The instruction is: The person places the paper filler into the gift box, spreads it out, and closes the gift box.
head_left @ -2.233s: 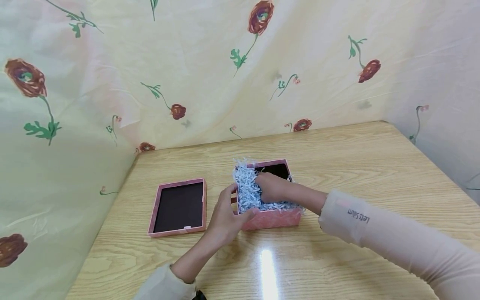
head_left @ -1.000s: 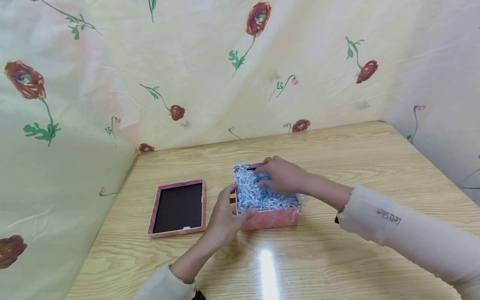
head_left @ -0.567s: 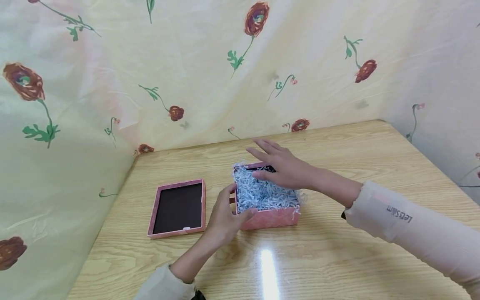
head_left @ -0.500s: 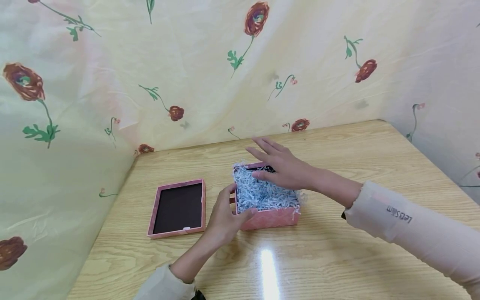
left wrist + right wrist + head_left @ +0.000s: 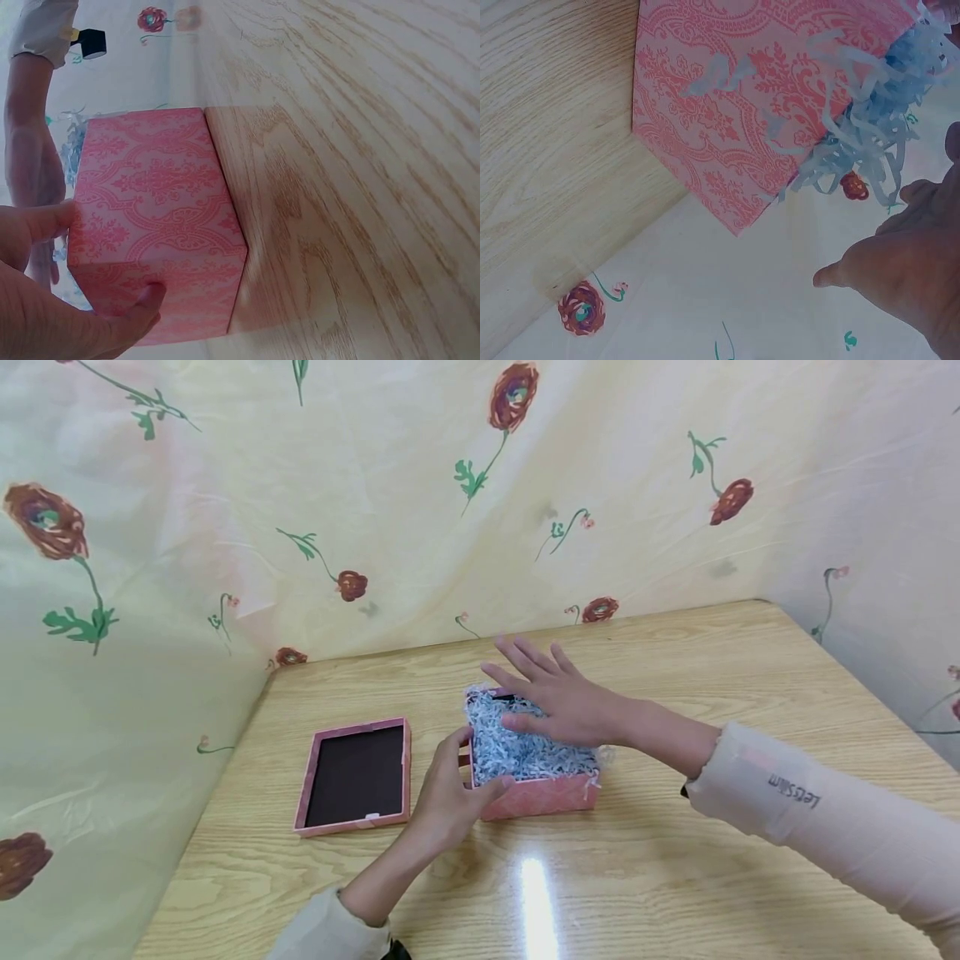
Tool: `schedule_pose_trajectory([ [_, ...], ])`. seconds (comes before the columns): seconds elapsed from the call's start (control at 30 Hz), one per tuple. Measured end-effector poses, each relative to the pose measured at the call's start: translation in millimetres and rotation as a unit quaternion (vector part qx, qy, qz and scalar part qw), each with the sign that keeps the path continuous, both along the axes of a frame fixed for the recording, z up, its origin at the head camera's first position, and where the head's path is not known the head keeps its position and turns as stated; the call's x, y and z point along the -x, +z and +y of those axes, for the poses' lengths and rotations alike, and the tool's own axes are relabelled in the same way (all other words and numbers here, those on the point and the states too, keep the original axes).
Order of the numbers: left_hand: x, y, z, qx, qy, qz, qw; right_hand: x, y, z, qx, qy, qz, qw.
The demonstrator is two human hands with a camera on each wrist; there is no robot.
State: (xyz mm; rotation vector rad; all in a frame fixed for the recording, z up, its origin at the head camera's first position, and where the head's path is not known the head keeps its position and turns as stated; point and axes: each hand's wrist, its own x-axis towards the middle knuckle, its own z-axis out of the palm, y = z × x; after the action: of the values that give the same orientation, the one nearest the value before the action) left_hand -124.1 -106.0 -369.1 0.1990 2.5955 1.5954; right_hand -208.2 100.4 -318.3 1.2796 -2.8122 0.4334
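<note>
Pink box (image 5: 540, 793) sits on the wooden table (image 5: 675, 860), directly under the right hand (image 5: 570, 706) and against the palm side of the left hand (image 5: 450, 789). Left hand grips the box's near-left corner, thumb on the front wall, fingers curled round the side wall; left wrist view shows the same pinch on the patterned card. Right hand is flat, fingers spread and straight, hovering over or lightly resting on the pale blue shredded paper (image 5: 525, 752) heaped in the box; contact can't be told for sure. Strands spill over the rim in the right wrist view (image 5: 870, 142).

Judgement: box looks like light rigid card, stiff walls, easily slid on the smooth table, so holding a corner with thumb and fingers on adjoining walls suits it. Shred is soft, springy, near weightless, prone to scatter; better pressed down with a flat palm than pinched.

Box lid (image 5: 356, 777) lies inside-up, just left of the left hand, apart from the box
</note>
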Motion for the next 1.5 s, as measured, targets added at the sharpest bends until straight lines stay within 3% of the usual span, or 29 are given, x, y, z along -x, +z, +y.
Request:
schedule_pose_trajectory([
  [0.4, 2.1, -2.3, -2, 0.007, -0.005, -0.001, 1.0, -8.7, -17.3, -8, -0.037, 0.015, -0.045, 0.998],
  [1.0, 1.2, -1.9, -3, 0.015, -0.003, -0.002, 0.9999, -5.7, -30.3, -17, -0.067, 0.037, -0.102, 0.992],
  [1.5, 0.8, -2.3, -3, 0.014, -0.004, 0.012, 0.9998, -1.9, -38.0, -24, -0.115, 0.055, -0.163, 0.978],
])
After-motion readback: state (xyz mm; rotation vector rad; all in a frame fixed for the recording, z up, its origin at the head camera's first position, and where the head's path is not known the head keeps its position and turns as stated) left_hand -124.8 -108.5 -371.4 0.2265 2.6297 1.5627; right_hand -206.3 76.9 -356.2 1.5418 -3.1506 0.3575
